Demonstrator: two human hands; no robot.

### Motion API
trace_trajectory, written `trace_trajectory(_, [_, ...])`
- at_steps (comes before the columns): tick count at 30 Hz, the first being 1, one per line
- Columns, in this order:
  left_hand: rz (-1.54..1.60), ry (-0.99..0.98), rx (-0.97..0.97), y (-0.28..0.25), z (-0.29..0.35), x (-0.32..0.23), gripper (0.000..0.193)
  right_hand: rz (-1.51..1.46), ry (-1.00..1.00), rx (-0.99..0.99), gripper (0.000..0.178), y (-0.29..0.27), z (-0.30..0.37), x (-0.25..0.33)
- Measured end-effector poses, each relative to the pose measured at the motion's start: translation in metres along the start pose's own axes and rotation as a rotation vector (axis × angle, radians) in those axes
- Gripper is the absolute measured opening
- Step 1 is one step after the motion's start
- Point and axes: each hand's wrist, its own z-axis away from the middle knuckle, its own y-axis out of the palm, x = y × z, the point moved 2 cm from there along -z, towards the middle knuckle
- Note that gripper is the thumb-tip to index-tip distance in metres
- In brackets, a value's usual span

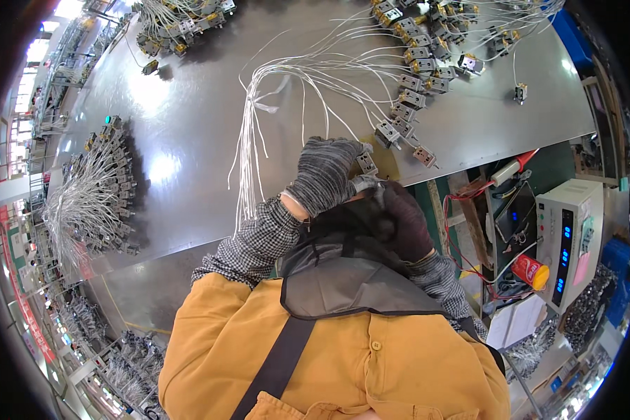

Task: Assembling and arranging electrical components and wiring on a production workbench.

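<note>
My left hand (324, 175), in a grey striped knit glove, is closed near the table's front edge, its fingertips pointing right. A small metal component (367, 164) shows right by its fingers; I cannot tell if it is held or lies on the tan pad (385, 159). My right hand (404, 220), in a dark maroon glove, meets the left fingertips with its fingers bent; what lies between them is hidden. Beyond the hands, a bundle of white wires (248, 150), tied with a clear strip, fans out to a row of boxy metal components (411, 99).
Wired components are heaped at the table's left (101, 189) and at the back (182, 24). To the right of the metal table (189, 210) stand a beige bench instrument (570, 238) with blue displays, a red can (530, 271), red leads and a red-and-white handled tool (514, 168).
</note>
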Motion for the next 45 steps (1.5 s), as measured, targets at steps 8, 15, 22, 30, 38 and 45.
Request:
trace_trajectory(8, [0.022, -0.036, -0.086, 0.007, -0.004, 0.0, 0.059, -0.327, -0.005, 0.151, 0.029, -0.001, -0.003, 0.007])
trace_trajectory(15, [0.865, -0.166, -0.676, -0.001, 0.009, 0.052, 0.041, -1.109, 0.503, 0.179, 0.035, 0.01, -0.003, -0.002])
trace_trajectory(22, [-0.14, 0.384, -0.059, -0.028, 0.071, 0.021, 0.053, -0.507, 0.094, 0.324, 0.032, 0.007, -0.008, -0.016])
trace_trajectory(30, [-0.081, 0.142, 0.02, -0.015, 0.051, 0.042, 0.04, 0.08, -0.467, 0.203, 0.028, 0.004, -0.051, 0.023])
trace_trajectory(38, [-0.106, 0.112, -0.212, 0.017, 0.012, 0.012, 0.056, 0.26, -0.28, -0.121, 0.026, -0.016, -0.053, 0.027])
trace_trajectory(45, [0.027, 0.151, -0.192, 0.005, 0.011, 0.005, 0.047, 0.261, -0.161, -0.018, 0.022, -0.024, -0.001, 0.015])
